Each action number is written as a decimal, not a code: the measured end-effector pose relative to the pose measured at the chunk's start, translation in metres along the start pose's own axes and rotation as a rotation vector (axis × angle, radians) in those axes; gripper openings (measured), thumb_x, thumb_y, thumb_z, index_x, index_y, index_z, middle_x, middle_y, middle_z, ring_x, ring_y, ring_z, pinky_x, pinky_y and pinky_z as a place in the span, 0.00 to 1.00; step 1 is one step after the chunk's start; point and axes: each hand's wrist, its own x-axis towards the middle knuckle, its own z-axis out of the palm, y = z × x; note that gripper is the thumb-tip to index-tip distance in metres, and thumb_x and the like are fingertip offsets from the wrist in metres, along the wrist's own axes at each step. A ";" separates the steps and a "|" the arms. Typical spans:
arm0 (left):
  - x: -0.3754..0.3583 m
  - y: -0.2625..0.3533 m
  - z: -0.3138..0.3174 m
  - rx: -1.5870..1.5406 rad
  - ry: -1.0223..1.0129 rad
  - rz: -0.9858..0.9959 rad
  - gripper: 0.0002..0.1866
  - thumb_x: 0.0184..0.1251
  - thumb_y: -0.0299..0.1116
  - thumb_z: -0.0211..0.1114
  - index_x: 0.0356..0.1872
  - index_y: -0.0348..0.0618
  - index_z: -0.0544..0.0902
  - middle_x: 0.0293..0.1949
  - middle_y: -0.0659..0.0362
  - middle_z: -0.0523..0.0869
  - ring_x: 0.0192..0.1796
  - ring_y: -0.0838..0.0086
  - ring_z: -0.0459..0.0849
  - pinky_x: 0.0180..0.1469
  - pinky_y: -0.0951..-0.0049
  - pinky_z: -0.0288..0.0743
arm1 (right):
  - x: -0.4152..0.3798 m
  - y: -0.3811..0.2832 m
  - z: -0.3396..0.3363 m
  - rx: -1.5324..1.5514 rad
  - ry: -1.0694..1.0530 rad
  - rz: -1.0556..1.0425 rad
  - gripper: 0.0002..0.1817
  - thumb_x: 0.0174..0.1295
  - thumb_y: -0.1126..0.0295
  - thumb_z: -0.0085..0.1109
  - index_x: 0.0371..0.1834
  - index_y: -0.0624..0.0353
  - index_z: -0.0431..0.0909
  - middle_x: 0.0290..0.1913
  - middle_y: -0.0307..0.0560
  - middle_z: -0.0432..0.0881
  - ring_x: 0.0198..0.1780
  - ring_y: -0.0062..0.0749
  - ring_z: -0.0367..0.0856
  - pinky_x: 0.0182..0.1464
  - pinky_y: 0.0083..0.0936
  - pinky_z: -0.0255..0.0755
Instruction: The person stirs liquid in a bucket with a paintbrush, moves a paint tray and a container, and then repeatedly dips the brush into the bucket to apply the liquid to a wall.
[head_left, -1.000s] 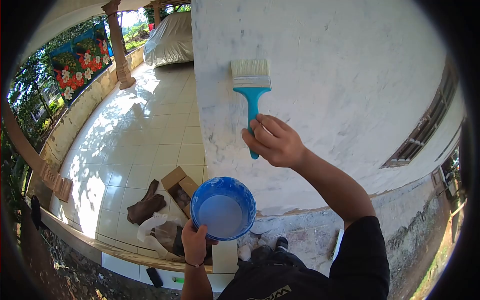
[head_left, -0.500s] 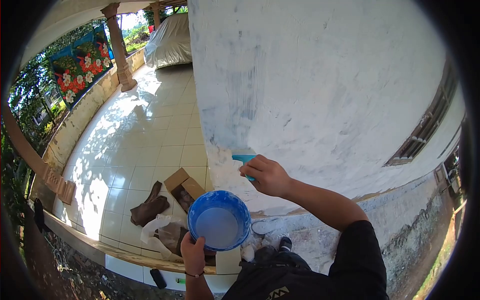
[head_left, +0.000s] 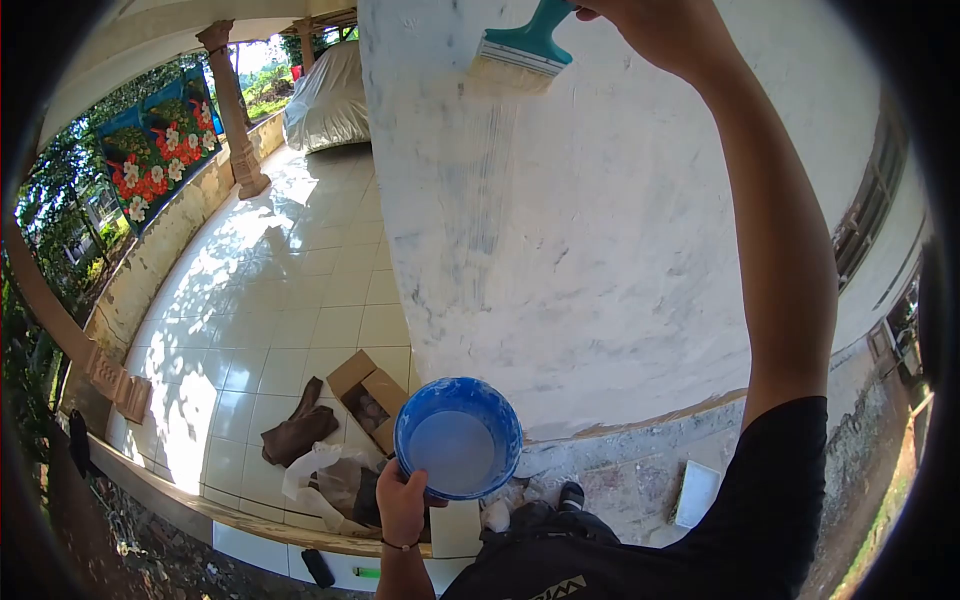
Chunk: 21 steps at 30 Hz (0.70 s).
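Note:
My left hand grips the near rim of a blue bucket, thumb over the edge. Whitish, milky paint covers the bottom of it. High up at the top edge of the view, my right hand is closed on the handle of a wide paintbrush with a teal handle and pale bristles. The bristles lie against the white wall. Below the brush, grey streaks run down the wall. Part of my right hand's fingers is cut off by the frame.
Left of the bucket lie an open cardboard box, a brown cloth-like item and a plastic bag on the tiled floor. A white container stands by my right side. Farther off is a covered vehicle. A barred window is at right.
My right hand has swept the paintbrush up the wall, from just above the bucket to the top of the view. The bucket has shifted slightly right. The white container has come into sight.

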 end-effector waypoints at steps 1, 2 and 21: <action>0.000 0.002 0.003 -0.003 -0.009 -0.005 0.14 0.59 0.24 0.55 0.44 0.25 0.75 0.34 0.49 0.84 0.25 0.71 0.85 0.21 0.78 0.83 | 0.000 0.005 -0.003 0.014 0.046 -0.055 0.10 0.61 0.66 0.63 0.36 0.64 0.81 0.32 0.47 0.84 0.31 0.29 0.81 0.36 0.27 0.75; 0.001 0.002 0.004 0.000 -0.012 -0.008 0.14 0.59 0.24 0.55 0.44 0.25 0.75 0.34 0.49 0.84 0.25 0.71 0.85 0.21 0.78 0.83 | -0.010 0.017 0.000 -0.056 0.114 -0.224 0.10 0.61 0.65 0.63 0.36 0.61 0.82 0.33 0.45 0.85 0.32 0.30 0.83 0.36 0.22 0.76; -0.007 -0.009 -0.012 0.054 0.044 -0.013 0.12 0.60 0.24 0.54 0.43 0.25 0.75 0.33 0.48 0.84 0.24 0.69 0.86 0.20 0.76 0.83 | -0.336 0.059 0.197 -0.230 -0.065 -0.654 0.12 0.50 0.73 0.62 0.39 0.58 0.81 0.38 0.45 0.74 0.47 0.40 0.78 0.51 0.31 0.81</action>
